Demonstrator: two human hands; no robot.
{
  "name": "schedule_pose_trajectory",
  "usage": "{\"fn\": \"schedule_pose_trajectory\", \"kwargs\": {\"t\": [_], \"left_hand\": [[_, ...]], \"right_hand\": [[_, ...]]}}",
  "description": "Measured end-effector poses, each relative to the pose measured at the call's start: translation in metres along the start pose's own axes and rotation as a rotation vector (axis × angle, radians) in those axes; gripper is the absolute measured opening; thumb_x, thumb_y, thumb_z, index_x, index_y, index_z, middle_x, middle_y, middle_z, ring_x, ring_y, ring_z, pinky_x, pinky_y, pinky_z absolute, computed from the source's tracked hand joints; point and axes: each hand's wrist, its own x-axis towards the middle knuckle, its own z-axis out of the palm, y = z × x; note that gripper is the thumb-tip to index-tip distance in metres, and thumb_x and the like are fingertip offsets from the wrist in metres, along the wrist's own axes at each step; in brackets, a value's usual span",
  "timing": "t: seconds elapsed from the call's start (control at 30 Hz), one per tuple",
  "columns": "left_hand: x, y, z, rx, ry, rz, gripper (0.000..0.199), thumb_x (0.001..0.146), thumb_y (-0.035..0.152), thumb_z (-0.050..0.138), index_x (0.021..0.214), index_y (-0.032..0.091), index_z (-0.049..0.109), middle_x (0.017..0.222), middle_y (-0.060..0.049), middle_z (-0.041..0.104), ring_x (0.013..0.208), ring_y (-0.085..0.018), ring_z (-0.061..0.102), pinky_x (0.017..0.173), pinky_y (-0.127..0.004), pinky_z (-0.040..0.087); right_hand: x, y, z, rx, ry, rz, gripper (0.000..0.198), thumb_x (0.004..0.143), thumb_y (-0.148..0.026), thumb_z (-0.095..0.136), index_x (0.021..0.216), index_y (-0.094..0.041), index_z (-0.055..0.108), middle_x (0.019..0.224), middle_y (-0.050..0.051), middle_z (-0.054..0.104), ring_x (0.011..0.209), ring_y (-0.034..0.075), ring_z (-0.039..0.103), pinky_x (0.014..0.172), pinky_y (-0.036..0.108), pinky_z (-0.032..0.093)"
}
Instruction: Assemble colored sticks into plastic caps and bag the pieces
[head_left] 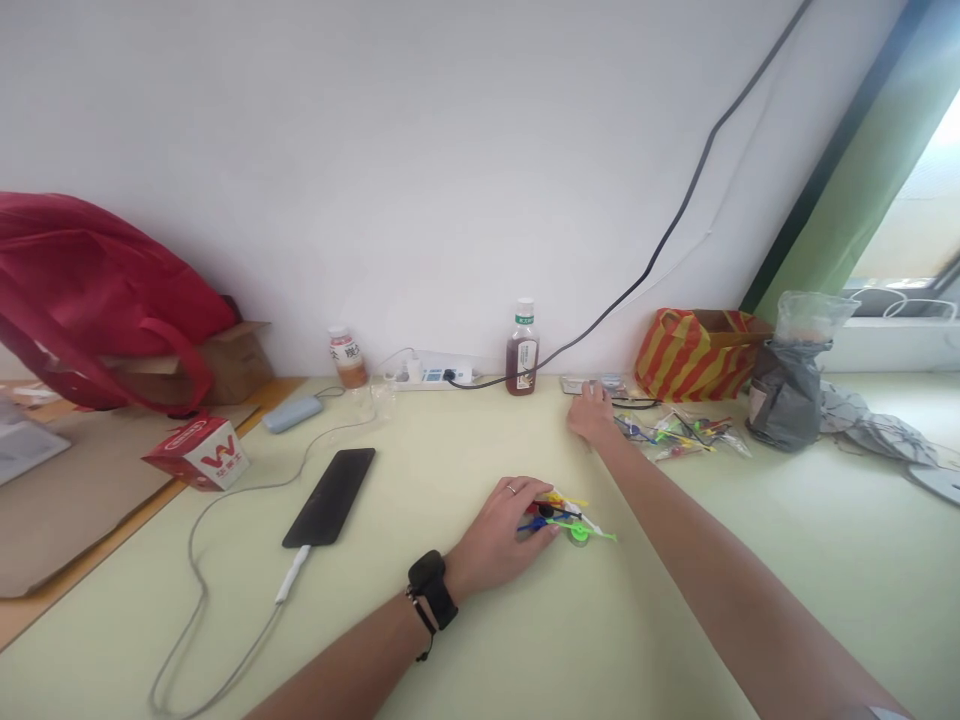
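Observation:
My left hand [499,540], with a ring and a black watch, rests on the table with its fingers and thumb closed around a small bunch of colourful plastic pieces [578,533]. Green, yellow, white, blue and black ends of the bunch stick out past the fingertips. My right hand [591,412] reaches to the back of the table, its bent fingers at a flat packet [613,384]. What lies between those fingers is hidden. Just right of that wrist are clear bags with similar colourful pieces [694,432].
A brown bottle [523,350] and a power strip [442,376] stand by the wall. At the left are a phone [330,497] on a cable, a red-and-white box [199,455] and a red bag [97,280]. A striped bag [697,350] and a grey bag [786,395] stand right.

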Motion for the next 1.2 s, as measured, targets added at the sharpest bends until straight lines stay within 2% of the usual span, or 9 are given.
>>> {"fn": "schedule_pose_trajectory", "kwargs": {"t": [0.17,0.37,0.47,0.6,0.8,0.9,1.0,1.1,1.2], "left_hand": [[-0.001,0.001,-0.001,0.001,-0.011,-0.027,0.039,0.094,0.031,0.069,0.132,0.030,0.060,0.131,-0.006,0.064,0.126,-0.024,0.055,0.105,-0.040,0.054],[0.001,0.002,-0.001,0.003,-0.002,-0.038,0.039,0.094,0.032,0.070,0.131,0.030,0.061,0.131,-0.005,0.065,0.124,-0.025,0.057,0.106,-0.042,0.052],[0.001,0.000,0.000,-0.013,0.056,-0.059,0.042,0.094,0.034,0.069,0.135,0.029,0.059,0.134,-0.007,0.063,0.126,-0.026,0.056,0.110,-0.045,0.048],[0.002,-0.006,0.002,-0.093,0.160,-0.135,0.045,0.096,0.038,0.065,0.139,0.030,0.056,0.141,-0.009,0.058,0.128,-0.027,0.055,0.104,-0.044,0.052],[0.005,-0.007,0.001,-0.144,0.253,-0.211,0.052,0.093,0.038,0.068,0.142,0.030,0.051,0.142,-0.010,0.057,0.124,-0.027,0.055,0.100,-0.045,0.050],[0.006,-0.007,0.000,-0.169,0.287,-0.249,0.060,0.093,0.039,0.069,0.147,0.030,0.045,0.146,-0.011,0.054,0.124,-0.027,0.055,0.100,-0.045,0.050],[0.007,-0.009,-0.002,-0.221,0.306,-0.280,0.064,0.095,0.045,0.067,0.151,0.031,0.040,0.153,-0.013,0.048,0.129,-0.028,0.053,0.101,-0.044,0.050],[0.010,-0.011,-0.005,-0.289,0.304,-0.262,0.052,0.098,0.049,0.062,0.143,0.028,0.051,0.149,-0.012,0.053,0.128,-0.028,0.055,0.100,-0.041,0.051],[0.012,-0.012,-0.008,-0.338,0.270,-0.196,0.034,0.101,0.048,0.056,0.120,0.022,0.065,0.124,-0.009,0.067,0.111,-0.024,0.064,0.096,-0.038,0.052]], "right_hand": [[0.000,0.001,-0.004,-0.005,0.012,-0.046,0.046,0.091,-0.014,0.043,0.127,-0.006,0.071,0.140,0.025,0.061,0.142,0.041,0.041,0.114,0.057,0.027],[-0.020,0.003,-0.028,-0.002,0.129,-0.164,0.051,0.097,-0.026,0.044,0.139,-0.003,0.059,0.150,0.025,0.053,0.142,0.040,0.039,0.118,0.053,0.028],[-0.044,0.007,-0.050,0.012,0.218,-0.229,0.058,0.099,-0.032,0.045,0.149,-0.002,0.048,0.158,0.023,0.044,0.147,0.038,0.033,0.121,0.051,0.026],[-0.094,0.015,-0.081,0.214,0.514,-0.366,0.058,0.101,-0.031,0.045,0.152,-0.004,0.044,0.152,0.023,0.051,0.145,0.038,0.039,0.120,0.054,0.032],[-0.161,0.018,-0.093,0.642,0.616,-0.536,0.050,0.097,-0.029,0.056,0.147,-0.024,0.055,0.138,0.014,0.064,0.133,0.037,0.055,0.113,0.059,0.044],[-0.177,0.013,-0.091,0.873,0.586,-0.563,0.041,0.097,-0.026,0.060,0.138,-0.029,0.063,0.130,0.012,0.069,0.125,0.034,0.062,0.109,0.060,0.050],[-0.186,0.009,-0.094,1.137,0.451,-0.532,0.034,0.098,-0.028,0.062,0.131,-0.030,0.067,0.131,0.012,0.068,0.121,0.032,0.065,0.103,0.055,0.056],[-0.191,0.005,-0.100,1.410,0.244,-0.520,0.032,0.100,-0.033,0.061,0.132,-0.030,0.067,0.133,0.012,0.063,0.111,0.028,0.069,0.095,0.049,0.061],[-0.192,0.002,-0.101,1.550,0.136,-0.479,0.032,0.099,-0.037,0.063,0.131,-0.029,0.068,0.134,0.012,0.061,0.107,0.025,0.069,0.094,0.046,0.062]]}}
